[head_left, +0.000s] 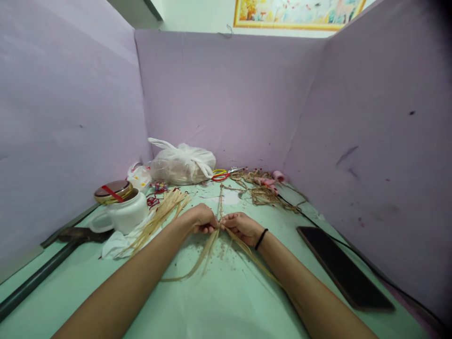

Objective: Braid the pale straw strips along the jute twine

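Left hand (205, 219) and right hand (243, 227) nearly meet over the bench (212, 310), each pinching straw (247, 250); a cord (221, 202) starts between them, its long axis running straight away toward the far wall (229, 103); neither hand is clearly nearer; straw ends trail back.

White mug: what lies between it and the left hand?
In the head view, a loose bundle of pale straw-like strips lies between the white mug and the left hand.
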Demonstrator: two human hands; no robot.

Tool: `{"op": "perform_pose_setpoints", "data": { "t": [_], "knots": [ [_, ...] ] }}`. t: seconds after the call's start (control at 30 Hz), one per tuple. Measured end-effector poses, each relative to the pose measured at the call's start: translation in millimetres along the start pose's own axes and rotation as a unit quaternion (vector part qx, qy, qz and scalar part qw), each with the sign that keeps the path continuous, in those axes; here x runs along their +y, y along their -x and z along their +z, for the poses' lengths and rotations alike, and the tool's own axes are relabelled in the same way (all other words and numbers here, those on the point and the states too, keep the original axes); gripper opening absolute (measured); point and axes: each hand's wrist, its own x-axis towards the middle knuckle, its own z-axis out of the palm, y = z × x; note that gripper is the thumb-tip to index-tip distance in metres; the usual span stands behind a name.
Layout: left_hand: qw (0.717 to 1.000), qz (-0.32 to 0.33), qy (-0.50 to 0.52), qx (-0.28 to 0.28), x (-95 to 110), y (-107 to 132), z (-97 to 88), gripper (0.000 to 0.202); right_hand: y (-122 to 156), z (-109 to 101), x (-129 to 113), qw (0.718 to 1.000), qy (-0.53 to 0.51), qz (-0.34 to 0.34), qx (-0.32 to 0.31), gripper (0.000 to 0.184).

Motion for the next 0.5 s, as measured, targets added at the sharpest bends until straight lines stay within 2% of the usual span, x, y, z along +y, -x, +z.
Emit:
{"op": "perform_pose_setpoints", "data": {
  "t": [0.17, 0.33, 0.43, 0.5],
  "knots": [
    [0.999, -0.001, -0.040, -0.003, -4.5, -5.4, -3.2, 0.008, 1.3, -1.0, -0.9, 1.000, 0.011, 0.006, 0.001, 0.010],
    [0.997, -0.005, -0.080, 0.001, -8.4, -12.3, -2.7, 0.005, 5.2, 2.4, -3.4, 0.997, 0.070, -0.003, 0.024, 0.013],
    [0.999, -0.004, -0.054, -0.002, -7.6, -12.6, -0.9, 0.003, 5.7, 2.7, -3.7, 0.996, 0.078, -0.004, 0.037, 0.014],
    [1.000, -0.003, -0.005, -0.027, -6.6, -11.5, 0.0, 0.005, 5.1, 1.7, -3.1, 0.997, 0.068, -0.003, 0.034, 0.013]
  ]
}}
